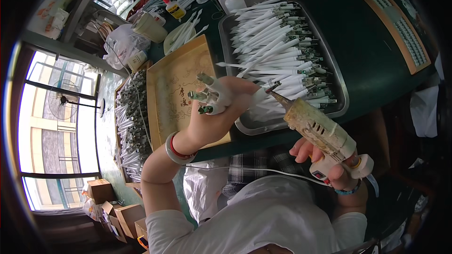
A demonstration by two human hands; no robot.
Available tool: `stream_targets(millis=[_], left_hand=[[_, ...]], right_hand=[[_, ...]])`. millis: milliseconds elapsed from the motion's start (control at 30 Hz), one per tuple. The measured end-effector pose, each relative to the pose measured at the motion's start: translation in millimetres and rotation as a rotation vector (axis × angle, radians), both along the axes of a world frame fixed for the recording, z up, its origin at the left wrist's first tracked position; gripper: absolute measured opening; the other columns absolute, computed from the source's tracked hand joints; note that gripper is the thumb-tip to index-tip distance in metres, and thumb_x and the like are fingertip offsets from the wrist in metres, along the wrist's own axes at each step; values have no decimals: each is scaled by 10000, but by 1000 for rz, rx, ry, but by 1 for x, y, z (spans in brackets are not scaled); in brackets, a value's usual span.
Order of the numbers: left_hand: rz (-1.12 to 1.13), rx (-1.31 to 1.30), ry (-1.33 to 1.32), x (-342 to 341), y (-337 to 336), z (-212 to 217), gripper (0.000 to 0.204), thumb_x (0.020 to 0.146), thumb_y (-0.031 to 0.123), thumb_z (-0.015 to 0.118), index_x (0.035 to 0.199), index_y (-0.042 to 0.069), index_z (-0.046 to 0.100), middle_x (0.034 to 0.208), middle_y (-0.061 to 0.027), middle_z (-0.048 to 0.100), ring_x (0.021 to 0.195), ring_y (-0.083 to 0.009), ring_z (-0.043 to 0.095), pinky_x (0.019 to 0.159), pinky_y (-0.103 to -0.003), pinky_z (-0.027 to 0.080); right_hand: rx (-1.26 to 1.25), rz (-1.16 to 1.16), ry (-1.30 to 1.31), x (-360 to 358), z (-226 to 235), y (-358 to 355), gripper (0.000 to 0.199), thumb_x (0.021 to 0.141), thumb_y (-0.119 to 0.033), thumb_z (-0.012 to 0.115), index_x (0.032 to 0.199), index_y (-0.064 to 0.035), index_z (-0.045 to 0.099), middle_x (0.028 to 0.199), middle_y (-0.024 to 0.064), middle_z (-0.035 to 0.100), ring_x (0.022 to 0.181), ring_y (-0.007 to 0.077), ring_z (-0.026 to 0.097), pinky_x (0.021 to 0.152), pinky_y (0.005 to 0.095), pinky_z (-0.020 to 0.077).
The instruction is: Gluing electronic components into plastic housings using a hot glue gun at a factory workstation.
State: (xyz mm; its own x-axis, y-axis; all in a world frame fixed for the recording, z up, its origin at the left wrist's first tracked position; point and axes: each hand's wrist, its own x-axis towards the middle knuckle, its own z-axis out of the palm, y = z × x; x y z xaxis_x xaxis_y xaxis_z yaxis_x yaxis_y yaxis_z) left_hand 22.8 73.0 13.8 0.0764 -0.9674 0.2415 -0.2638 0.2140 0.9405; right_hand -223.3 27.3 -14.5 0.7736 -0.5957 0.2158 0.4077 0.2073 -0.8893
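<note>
My left hand (212, 124) is closed around several white plastic sticks (220, 96) with small green circuit boards at their ends. Its fingertips pinch one more white piece (259, 95), whose wired end points at the glue gun's nozzle; motion blur softens it. A worn, cream-coloured hot glue gun (320, 131) is gripped in my right hand (340, 178). The nozzle tip is at or very near the wired end; contact cannot be made out. Just beyond, a metal tray (341, 77) holds a heap of similar pointed white sticks (278, 42), board ends to the right.
A shallow tan box lid (181, 63) lies left of the tray. Farther left, a box is packed with sticks (132, 127). A yellow-labelled bottle (175, 9) and a white squeeze bottle (234, 1) stand behind. The gun's white cable (263, 172) crosses my lap. A wooden board (414, 61) lies far right.
</note>
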Motion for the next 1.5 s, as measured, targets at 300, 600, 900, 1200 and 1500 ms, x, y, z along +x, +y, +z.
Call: stream_targets(millis=[300, 600, 900, 1200, 1500], left_hand=[[-78, -328, -447, 2, -9, 14, 202, 739, -76, 590, 930, -12, 592, 876, -134, 610, 742, -214, 603, 638, -275, 480], [-49, -401, -544, 1, -11, 19, 222, 715, -65, 626, 924, 1, 591, 830, -141, 606, 699, -233, 598, 613, -289, 478], [-73, -395, -386, 5, -12, 9, 158, 766, -35, 589, 914, 20, 589, 830, -116, 618, 722, -218, 613, 626, -273, 481], [-113, -454, -603, 9, -13, 25, 200, 696, -50, 643, 886, 3, 611, 822, -132, 601, 707, -228, 597, 609, -295, 478], [-67, -402, -380, 5, -19, 24, 176, 722, -93, 581, 881, -22, 608, 842, -133, 619, 744, -215, 607, 660, -271, 474]], right_hand=[[178, 8, -3, -20, 2, 1, 246, 786, -212, 653, 842, 9, 561, 713, 79, 561, 665, 169, 561, 628, 329, 491], [-47, -88, 256, -20, 28, 0, 479, 719, -464, 681, 811, -22, 521, 645, 70, 533, 603, 187, 546, 577, 345, 477], [-721, -149, 323, -14, 28, -2, 464, 725, -507, 654, 771, -53, 566, 691, 41, 582, 619, 151, 598, 556, 255, 480], [447, 73, 63, -24, 31, -25, 547, 852, -420, 517, 1146, 24, 392, 670, 111, 515, 487, 238, 548, 469, 414, 489], [114, -19, 155, -20, 9, -40, 562, 847, -500, 477, 1020, 33, 451, 693, 90, 523, 563, 210, 560, 553, 370, 482]])
